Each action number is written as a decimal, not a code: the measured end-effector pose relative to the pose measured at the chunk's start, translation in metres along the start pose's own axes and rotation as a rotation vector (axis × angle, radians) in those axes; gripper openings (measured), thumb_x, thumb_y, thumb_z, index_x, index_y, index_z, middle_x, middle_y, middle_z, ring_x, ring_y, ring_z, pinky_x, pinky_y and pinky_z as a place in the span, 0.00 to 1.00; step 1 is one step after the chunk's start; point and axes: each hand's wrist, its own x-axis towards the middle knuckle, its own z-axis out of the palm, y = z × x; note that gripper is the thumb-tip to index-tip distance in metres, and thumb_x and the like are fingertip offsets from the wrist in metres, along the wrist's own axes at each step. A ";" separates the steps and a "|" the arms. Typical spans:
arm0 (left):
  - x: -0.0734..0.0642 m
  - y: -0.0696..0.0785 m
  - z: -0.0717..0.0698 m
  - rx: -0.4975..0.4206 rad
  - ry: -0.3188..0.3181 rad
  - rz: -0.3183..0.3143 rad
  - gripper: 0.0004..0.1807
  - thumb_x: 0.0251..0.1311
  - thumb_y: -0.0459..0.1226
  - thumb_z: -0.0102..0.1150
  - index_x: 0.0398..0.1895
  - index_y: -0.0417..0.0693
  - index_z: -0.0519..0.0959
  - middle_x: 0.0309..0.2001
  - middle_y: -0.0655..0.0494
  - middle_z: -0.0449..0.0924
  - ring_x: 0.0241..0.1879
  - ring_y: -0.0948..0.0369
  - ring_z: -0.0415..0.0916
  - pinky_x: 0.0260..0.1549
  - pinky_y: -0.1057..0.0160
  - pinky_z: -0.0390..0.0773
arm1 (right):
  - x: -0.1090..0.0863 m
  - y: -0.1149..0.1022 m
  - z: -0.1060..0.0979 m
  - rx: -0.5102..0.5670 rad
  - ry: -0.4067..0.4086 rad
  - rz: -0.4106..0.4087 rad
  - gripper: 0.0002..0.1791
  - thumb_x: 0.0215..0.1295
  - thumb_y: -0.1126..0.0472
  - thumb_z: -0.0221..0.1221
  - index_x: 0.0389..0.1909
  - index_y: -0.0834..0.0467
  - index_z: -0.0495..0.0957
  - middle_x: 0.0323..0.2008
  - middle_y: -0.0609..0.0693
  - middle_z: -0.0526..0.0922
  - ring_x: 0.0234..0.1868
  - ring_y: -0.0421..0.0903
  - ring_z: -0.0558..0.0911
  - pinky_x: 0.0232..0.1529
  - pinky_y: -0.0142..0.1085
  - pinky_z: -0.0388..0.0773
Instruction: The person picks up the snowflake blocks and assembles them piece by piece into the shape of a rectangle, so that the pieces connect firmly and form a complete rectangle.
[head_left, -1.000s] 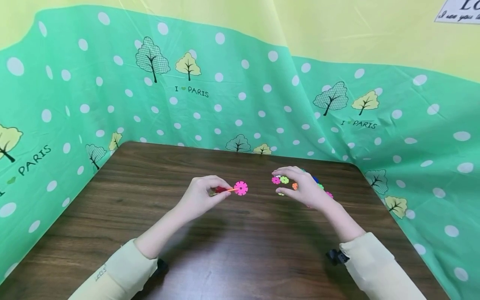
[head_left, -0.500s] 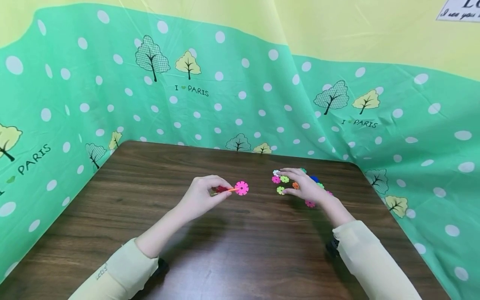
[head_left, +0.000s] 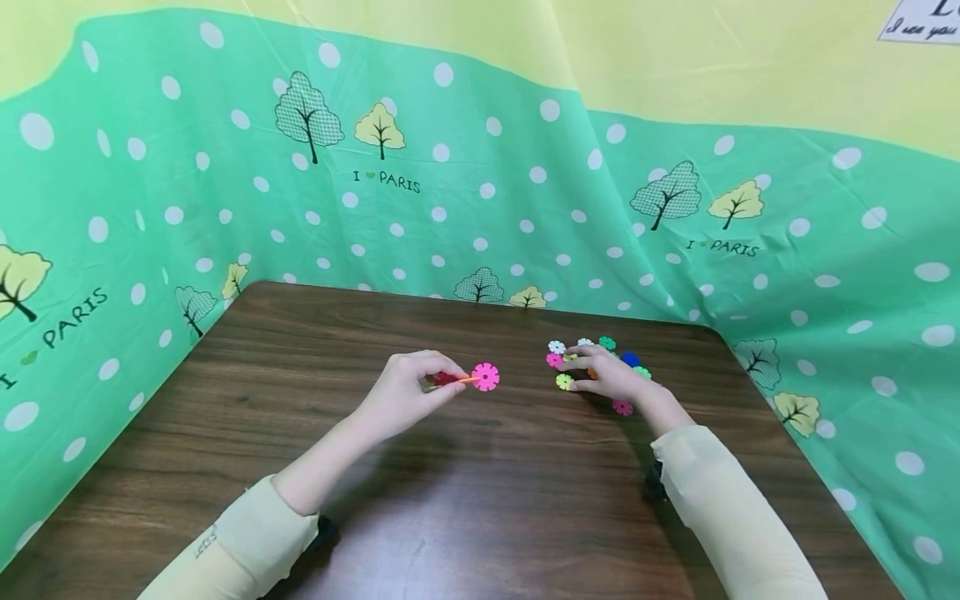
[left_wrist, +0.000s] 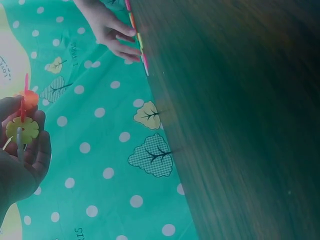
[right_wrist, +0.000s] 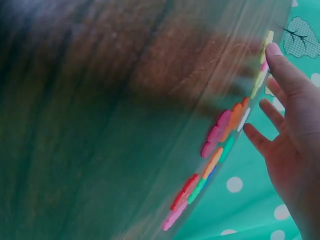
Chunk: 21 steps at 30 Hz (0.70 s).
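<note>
My left hand (head_left: 401, 392) pinches a small joined cluster of notched, flower-shaped plastic discs, held above the table. A pink disc (head_left: 486, 377) sticks out to the right of the fingertips. In the left wrist view, a yellow disc (left_wrist: 22, 131) and an orange disc (left_wrist: 31, 99) belong to that cluster. Low over loose discs of the same kind is my right hand (head_left: 611, 375), fingers spread. Its thumb tip lies right at a yellow-green disc (head_left: 563, 382), which appears in the right wrist view as a thin yellow edge (right_wrist: 269, 39). Some discs are partly hidden beneath this hand.
Around the right hand lie a white disc (head_left: 557, 347), a green disc (head_left: 607, 342), a blue disc (head_left: 630, 359) and a pink disc (head_left: 622, 407). Behind the brown wooden table (head_left: 480, 500) hangs a green dotted curtain (head_left: 487, 225).
My right hand has lowered over the loose discs and shifted slightly, uncovering the white, green and blue ones. My left hand keeps its hold on the cluster, nearly still.
</note>
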 end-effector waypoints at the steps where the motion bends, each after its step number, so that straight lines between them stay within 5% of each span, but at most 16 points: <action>1: 0.000 0.000 0.000 -0.001 0.000 -0.001 0.05 0.52 0.35 0.68 0.32 0.52 0.85 0.31 0.65 0.82 0.29 0.69 0.75 0.28 0.68 0.78 | 0.000 0.001 0.001 -0.003 0.003 -0.005 0.20 0.56 0.60 0.66 0.51 0.59 0.80 0.59 0.66 0.71 0.62 0.66 0.65 0.60 0.61 0.60; 13: 0.000 0.001 0.000 -0.001 -0.003 0.004 0.05 0.52 0.35 0.68 0.32 0.52 0.85 0.31 0.65 0.82 0.29 0.69 0.75 0.29 0.69 0.78 | 0.005 -0.002 0.004 -0.042 0.051 -0.005 0.15 0.52 0.60 0.69 0.40 0.60 0.80 0.45 0.57 0.79 0.50 0.56 0.74 0.54 0.52 0.70; 21: 0.001 0.002 0.001 0.010 0.003 0.013 0.05 0.53 0.34 0.68 0.33 0.52 0.84 0.31 0.65 0.82 0.28 0.69 0.74 0.28 0.68 0.78 | 0.006 -0.008 0.002 -0.004 0.069 -0.016 0.11 0.54 0.64 0.68 0.34 0.55 0.74 0.28 0.44 0.79 0.32 0.41 0.79 0.35 0.38 0.78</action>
